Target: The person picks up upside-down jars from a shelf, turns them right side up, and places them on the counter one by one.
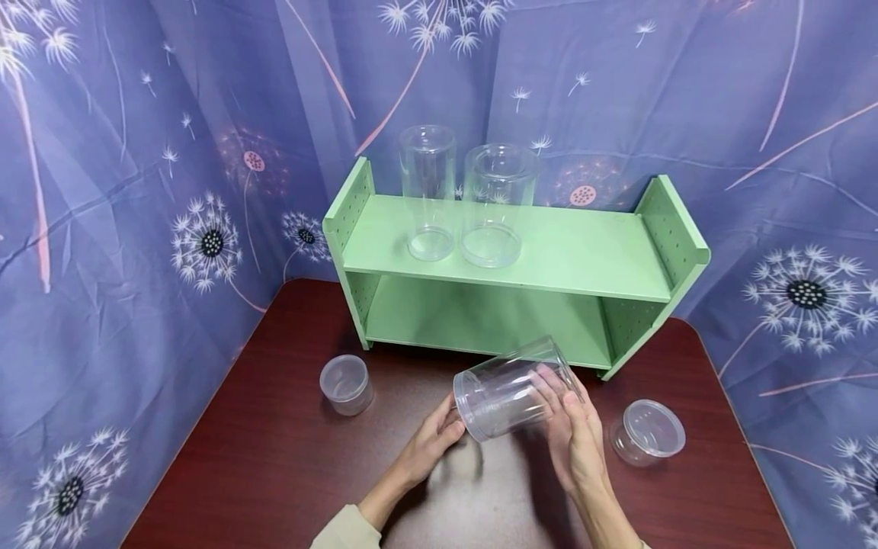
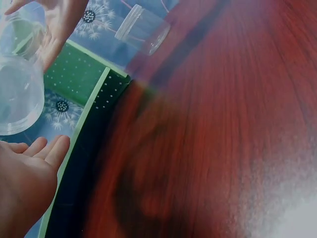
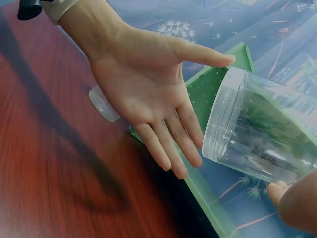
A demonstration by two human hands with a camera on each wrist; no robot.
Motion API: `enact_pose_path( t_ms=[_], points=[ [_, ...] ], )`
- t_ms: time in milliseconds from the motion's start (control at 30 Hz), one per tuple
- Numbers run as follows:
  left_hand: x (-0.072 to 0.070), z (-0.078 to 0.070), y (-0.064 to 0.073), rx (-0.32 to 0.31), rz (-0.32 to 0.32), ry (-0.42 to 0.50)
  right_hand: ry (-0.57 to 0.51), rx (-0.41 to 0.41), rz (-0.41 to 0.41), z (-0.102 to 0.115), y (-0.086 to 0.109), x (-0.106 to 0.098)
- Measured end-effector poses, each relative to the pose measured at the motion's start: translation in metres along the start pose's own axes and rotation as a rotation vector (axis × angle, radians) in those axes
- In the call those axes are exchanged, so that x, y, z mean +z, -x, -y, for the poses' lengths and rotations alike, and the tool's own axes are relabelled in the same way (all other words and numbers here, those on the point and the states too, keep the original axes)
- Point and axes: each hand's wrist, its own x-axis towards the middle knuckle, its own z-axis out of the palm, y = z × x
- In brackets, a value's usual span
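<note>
A clear plastic jar [image 1: 514, 389] is tilted above the table, its lidded end toward my left hand. My right hand [image 1: 575, 427] grips it near the base, fingers behind the wall and thumb on the near side. In the right wrist view only part of the right hand [image 3: 299, 203] shows. At the lid [image 3: 225, 114] my left hand [image 1: 428, 446] has its palm turned up. The right wrist view shows the left hand [image 3: 143, 84] with straight fingers and thumb, tips right at the lid's rim.
Behind the hands stands a green two-level shelf [image 1: 583, 244]. A tall narrow jar [image 1: 428, 191] and a wider jar [image 1: 497, 206] stand on top. One small lidded jar [image 1: 347, 385] sits left on the table [image 1: 274, 473], another small jar [image 1: 647, 433] right. Patterned curtains [image 1: 137, 229] surround it.
</note>
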Motion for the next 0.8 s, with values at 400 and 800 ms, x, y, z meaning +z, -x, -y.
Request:
enact_pose_path(
  t_ms=[400, 800],
  points=[
    [0.005, 0.004, 0.001, 0.074, 0.0, -0.077, -0.004, -0.004, 0.036, -0.01, 0.002, 0.001],
    [0.007, 0.001, -0.002, 0.148, 0.004, 0.028, 0.005, 0.037, 0.008, -0.014, 0.006, 0.003]
  ],
)
